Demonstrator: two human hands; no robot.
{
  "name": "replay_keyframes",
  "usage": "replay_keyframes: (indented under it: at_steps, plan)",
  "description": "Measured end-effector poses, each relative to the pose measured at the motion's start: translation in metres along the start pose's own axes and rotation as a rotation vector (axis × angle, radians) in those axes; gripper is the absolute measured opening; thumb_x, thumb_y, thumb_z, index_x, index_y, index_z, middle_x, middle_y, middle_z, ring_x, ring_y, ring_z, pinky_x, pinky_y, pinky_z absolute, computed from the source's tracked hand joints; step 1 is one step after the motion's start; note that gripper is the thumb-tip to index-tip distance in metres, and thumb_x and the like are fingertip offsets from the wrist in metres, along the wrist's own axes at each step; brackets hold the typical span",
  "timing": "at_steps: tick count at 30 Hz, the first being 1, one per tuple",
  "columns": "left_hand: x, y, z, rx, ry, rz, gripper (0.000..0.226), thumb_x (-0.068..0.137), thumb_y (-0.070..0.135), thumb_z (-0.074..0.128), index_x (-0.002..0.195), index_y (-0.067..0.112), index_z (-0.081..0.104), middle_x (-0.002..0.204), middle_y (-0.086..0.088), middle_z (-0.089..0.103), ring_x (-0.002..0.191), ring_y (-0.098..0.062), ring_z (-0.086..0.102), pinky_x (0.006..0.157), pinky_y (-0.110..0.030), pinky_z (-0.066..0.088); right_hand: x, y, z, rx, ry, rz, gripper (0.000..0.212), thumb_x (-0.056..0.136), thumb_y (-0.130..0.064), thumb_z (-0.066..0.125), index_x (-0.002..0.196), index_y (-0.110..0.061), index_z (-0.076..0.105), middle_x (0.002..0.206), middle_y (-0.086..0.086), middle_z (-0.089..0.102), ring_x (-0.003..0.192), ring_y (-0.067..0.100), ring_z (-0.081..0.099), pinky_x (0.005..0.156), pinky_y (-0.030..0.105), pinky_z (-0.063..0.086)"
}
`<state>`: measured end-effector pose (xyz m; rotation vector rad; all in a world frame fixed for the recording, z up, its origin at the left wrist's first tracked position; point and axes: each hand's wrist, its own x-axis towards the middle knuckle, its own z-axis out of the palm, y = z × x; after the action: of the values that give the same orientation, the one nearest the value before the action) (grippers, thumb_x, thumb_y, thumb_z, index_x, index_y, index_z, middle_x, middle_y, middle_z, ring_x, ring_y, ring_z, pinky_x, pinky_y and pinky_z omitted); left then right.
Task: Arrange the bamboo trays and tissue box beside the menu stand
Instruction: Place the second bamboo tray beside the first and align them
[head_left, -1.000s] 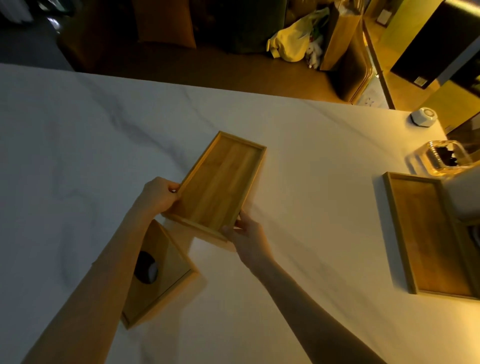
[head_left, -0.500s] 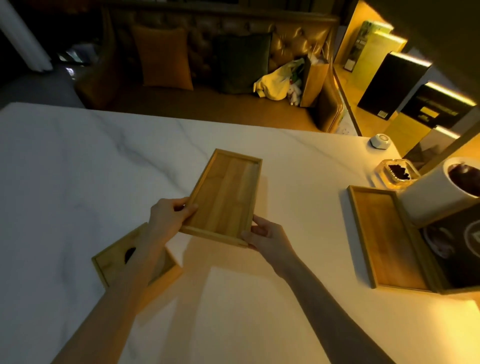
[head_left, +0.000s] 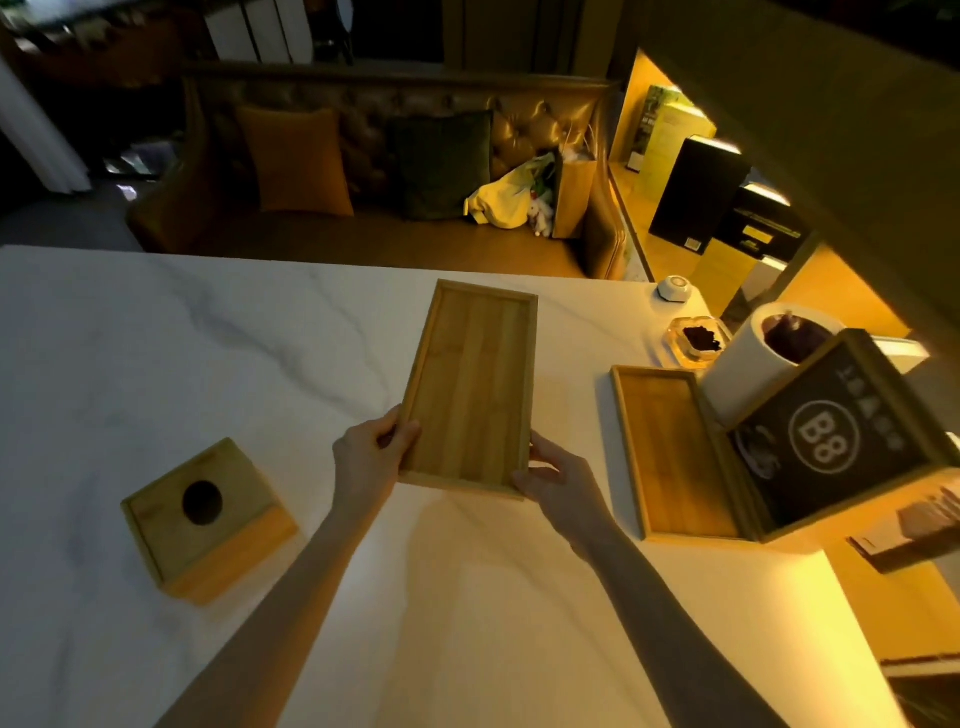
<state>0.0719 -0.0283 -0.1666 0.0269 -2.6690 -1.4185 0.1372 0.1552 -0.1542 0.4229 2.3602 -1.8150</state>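
Both hands hold a long empty bamboo tray (head_left: 470, 387) above the white marble table (head_left: 156, 353). My left hand (head_left: 371, 454) grips its near left corner, my right hand (head_left: 553, 475) its near right corner. A second bamboo tray (head_left: 670, 449) lies flat at the right, right against the dark menu stand (head_left: 826, 441) marked B8. The square bamboo tissue box (head_left: 208, 517), with a round hole in its top, sits on the table at the left, apart from my left forearm.
Behind the menu stand stands a white cylindrical holder (head_left: 753, 364). A glass ashtray (head_left: 698, 338) and a small white hexagonal device (head_left: 675, 288) sit at the far right corner. A leather sofa (head_left: 363, 176) with cushions and bags lies beyond the far table edge.
The held tray has turned from slanted to pointing straight away from me and has moved right toward the second tray. The view has tilted up, so the tissue box shows whole.
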Motion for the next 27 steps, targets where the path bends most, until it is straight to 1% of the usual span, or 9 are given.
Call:
replay_keyframes:
  at_steps: [3,6,8,9,12,17,21,23,27]
  plan:
    - [-0.009,0.004,0.025,0.02,-0.021,0.025,0.029,0.087,0.027,0.055,0.105,0.007,0.065,0.075,-0.014,0.068,0.068,-0.026,0.062,0.066,-0.033,0.053,-0.002,0.012,-0.02,-0.021,0.027,0.032,0.047,0.09,-0.008,0.051,0.134,-0.022,0.041,0.106,-0.007,0.054,0.102,0.018,0.055,0.096,0.042,0.046]
    - [-0.016,0.003,0.052,0.043,-0.061,0.031,0.026,0.087,0.026,0.054,0.095,0.005,0.066,0.06,-0.006,0.059,0.053,-0.013,0.053,0.053,-0.016,0.043,-0.001,0.028,-0.039,-0.051,0.039,0.076,0.047,0.091,-0.007,0.05,0.134,-0.021,0.041,0.11,-0.006,0.054,0.105,0.019,0.056,0.096,0.044,0.046]
    - [-0.02,0.004,0.07,0.041,-0.077,0.029,0.026,0.087,0.023,0.054,0.094,0.001,0.066,0.053,0.003,0.052,0.05,-0.008,0.049,0.051,-0.013,0.037,0.001,0.04,-0.05,-0.075,0.053,0.11,0.048,0.09,-0.005,0.05,0.135,-0.021,0.042,0.112,-0.005,0.055,0.106,0.02,0.057,0.096,0.044,0.047]
    - [-0.022,0.005,0.078,0.033,-0.082,0.023,0.026,0.087,0.021,0.055,0.095,0.0,0.066,0.053,0.004,0.051,0.05,-0.007,0.049,0.051,-0.012,0.036,0.001,0.046,-0.055,-0.08,0.058,0.128,0.048,0.09,-0.004,0.05,0.135,-0.021,0.042,0.112,-0.005,0.055,0.107,0.02,0.057,0.097,0.045,0.048]
    - [-0.027,0.006,0.101,0.017,-0.093,0.011,0.027,0.085,0.018,0.057,0.104,-0.001,0.064,0.06,-0.004,0.057,0.052,-0.006,0.05,0.053,-0.013,0.037,0.004,0.06,-0.07,-0.076,0.057,0.177,0.047,0.09,-0.002,0.049,0.134,-0.018,0.042,0.114,-0.003,0.053,0.109,0.022,0.055,0.096,0.044,0.048]
    - [-0.031,0.005,0.128,0.008,-0.119,-0.018,0.024,0.085,0.017,0.057,0.095,-0.003,0.066,0.059,-0.006,0.057,0.051,-0.008,0.05,0.05,-0.014,0.038,0.011,0.078,-0.085,-0.083,0.046,0.23,0.048,0.09,-0.001,0.05,0.134,-0.017,0.041,0.121,0.002,0.054,0.111,0.024,0.055,0.094,0.043,0.051]
    - [-0.031,0.001,0.141,0.01,-0.131,-0.034,0.023,0.084,0.015,0.058,0.096,-0.003,0.066,0.056,0.0,0.052,0.05,-0.004,0.048,0.044,-0.005,0.038,0.019,0.089,-0.089,-0.086,0.044,0.275,0.049,0.089,-0.001,0.051,0.135,-0.017,0.041,0.122,0.005,0.055,0.11,0.024,0.054,0.093,0.04,0.05]
    - [-0.03,-0.002,0.146,0.006,-0.135,-0.042,0.024,0.084,0.015,0.058,0.098,-0.004,0.066,0.057,-0.001,0.052,0.05,-0.005,0.048,0.045,0.0,0.038,0.023,0.095,-0.09,-0.077,0.052,0.29,0.049,0.09,-0.001,0.05,0.135,-0.016,0.04,0.12,0.005,0.056,0.106,0.021,0.054,0.092,0.037,0.049]
    - [-0.026,-0.009,0.153,0.018,-0.147,-0.056,0.028,0.084,0.015,0.058,0.106,-0.003,0.062,0.067,-0.012,0.063,0.053,-0.005,0.05,0.046,-0.008,0.038,0.026,0.103,-0.088,-0.085,0.076,0.299,0.049,0.09,-0.003,0.051,0.136,-0.016,0.039,0.121,0.005,0.057,0.108,0.023,0.055,0.093,0.038,0.05]
